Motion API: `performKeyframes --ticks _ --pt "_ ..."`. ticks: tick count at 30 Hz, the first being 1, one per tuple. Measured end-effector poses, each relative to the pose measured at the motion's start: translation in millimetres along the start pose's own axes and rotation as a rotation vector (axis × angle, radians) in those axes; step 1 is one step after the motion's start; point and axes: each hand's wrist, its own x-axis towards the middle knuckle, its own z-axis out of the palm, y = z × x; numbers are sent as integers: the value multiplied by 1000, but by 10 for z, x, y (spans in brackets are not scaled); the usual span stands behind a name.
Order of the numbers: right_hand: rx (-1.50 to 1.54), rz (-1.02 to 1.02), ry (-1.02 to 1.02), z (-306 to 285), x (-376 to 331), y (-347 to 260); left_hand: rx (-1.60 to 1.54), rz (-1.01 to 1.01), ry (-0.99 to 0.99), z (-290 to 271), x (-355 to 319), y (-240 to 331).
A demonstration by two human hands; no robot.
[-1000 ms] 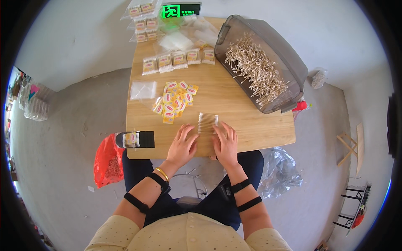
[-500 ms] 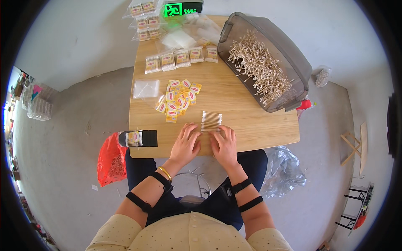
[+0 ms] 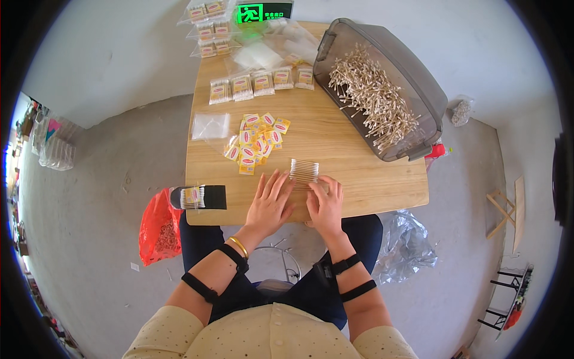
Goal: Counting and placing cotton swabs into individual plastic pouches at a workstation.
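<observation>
1. Your left hand (image 3: 270, 202) lies flat and open on the pale wooden table (image 3: 371, 179), palm down, fingers spread and pointing away from you.
2. Your right hand (image 3: 326, 203) is likewise flat and open beside it, holding nothing; its fingertips reach the near edge of the small clear plastic packet of wooden-stemmed cotton swabs (image 3: 304, 172).
3. That packet sits on the table just beyond both hands, between the tips of your two index fingers, near the table's front edge.
4. Judge it as very light and thin: the film looks slippery and soft, while the row of sticks inside gives it some stiffness across its width. Pinch it by the short ends or the film edge; pressing in the middle may snap or scatter the sticks.
5. To the left of the packet lies a loose pile of small yellow-and-red paper labels (image 3: 256, 143).
6. Farther right stands a grey translucent plastic bin of loose swabs (image 3: 382, 90), well apart from your hands.
</observation>
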Motion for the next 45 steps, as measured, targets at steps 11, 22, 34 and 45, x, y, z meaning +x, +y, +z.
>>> performKeyframes --ticks 11,22,34,45 --pt "37 73 -9 -116 -73 98 125 -17 -90 20 27 41" --pt "-157 -51 -100 -117 -120 59 75 -7 -66 28 33 45" --pt "43 82 -54 -168 -159 26 78 -12 -69 21 31 39" --pt "-8 37 1 -4 -54 25 -278 17 146 1 -56 -78"
